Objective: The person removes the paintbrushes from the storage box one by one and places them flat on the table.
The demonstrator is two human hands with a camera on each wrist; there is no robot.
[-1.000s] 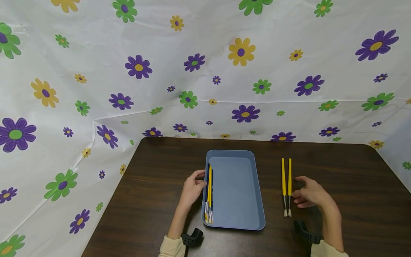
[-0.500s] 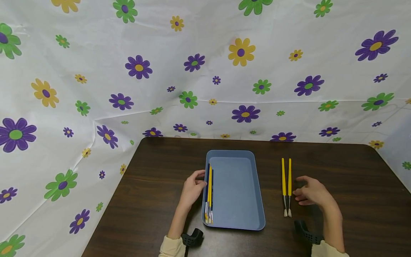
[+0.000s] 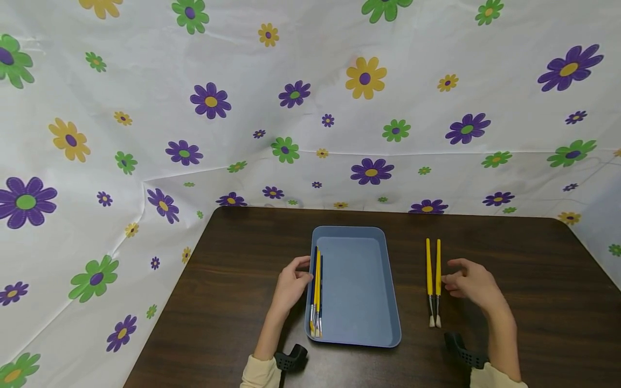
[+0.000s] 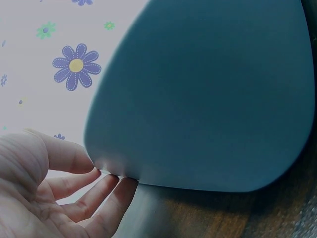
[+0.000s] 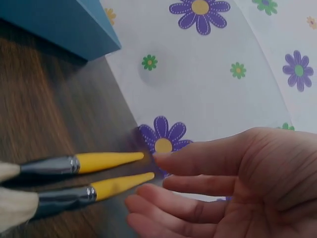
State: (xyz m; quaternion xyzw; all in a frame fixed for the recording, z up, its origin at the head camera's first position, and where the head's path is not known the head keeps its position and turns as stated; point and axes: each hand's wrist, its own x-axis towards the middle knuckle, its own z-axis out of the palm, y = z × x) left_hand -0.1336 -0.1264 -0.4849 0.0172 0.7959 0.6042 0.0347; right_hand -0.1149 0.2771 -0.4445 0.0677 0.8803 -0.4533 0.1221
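Beside the blue-grey tray [image 3: 359, 291], my left hand [image 3: 289, 285] rests its thumb and fingertips against the left wall. The left wrist view shows those fingers [image 4: 104, 198] meeting the tray's outer side. Several slim paintbrushes [image 3: 317, 291] with dark blue and yellow handles lie inside along that wall, bristles toward me. Two thicker yellow-handled paintbrushes [image 3: 438, 275] lie side by side on the table to the tray's right. My right hand [image 3: 473, 285] is just right of them, fingers loosely bent and holding nothing. Its thumb tip comes close to the nearer yellow handle.
A dark wood table [image 3: 233, 285] carries everything. Behind and left of it hangs a white sheet [image 3: 310, 124] with purple, green and yellow flowers. Black wrist mounts [image 3: 291, 358] sit below both hands.
My right hand has shifted slightly away from me beside the two yellow-handled brushes, its fingers drawing closer together. The left hand, tray and brushes stay put.
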